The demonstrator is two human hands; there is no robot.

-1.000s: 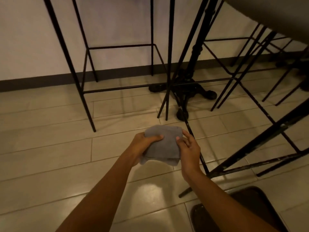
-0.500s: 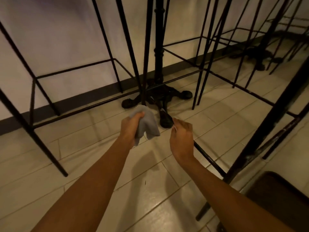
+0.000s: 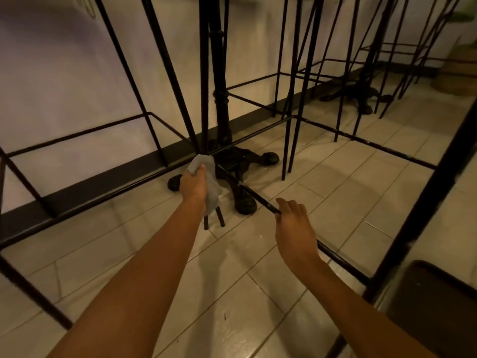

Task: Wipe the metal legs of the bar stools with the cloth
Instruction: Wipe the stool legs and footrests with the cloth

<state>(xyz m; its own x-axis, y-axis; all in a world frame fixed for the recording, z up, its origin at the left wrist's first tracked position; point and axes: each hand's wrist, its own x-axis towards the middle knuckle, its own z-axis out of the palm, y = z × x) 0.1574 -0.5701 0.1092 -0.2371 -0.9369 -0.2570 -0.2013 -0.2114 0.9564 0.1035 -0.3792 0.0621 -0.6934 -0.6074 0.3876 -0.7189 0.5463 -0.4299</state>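
Note:
My left hand [image 3: 194, 184] grips a grey cloth [image 3: 212, 182] and presses it around a thin black metal stool leg [image 3: 204, 99], low down near where the footrest bars meet it. The leg's foot shows just below the cloth. My right hand [image 3: 294, 226] is closed around the stool's low black crossbar [image 3: 247, 189], which runs from the wrapped leg toward the lower right. Both forearms reach in from the bottom edge.
A black cast-iron table base [image 3: 242, 161] with clawed feet stands right behind the cloth. More black stool frames [image 3: 291, 99] crowd the right and left. A dark skirting board [image 3: 90, 184] runs along the white wall. A dark stool seat [image 3: 436, 306] sits bottom right on the tiled floor.
My right hand let go of the cloth and took hold of the crossbar. My left hand carried the cloth forward onto the stool leg. The view moved closer to the table base.

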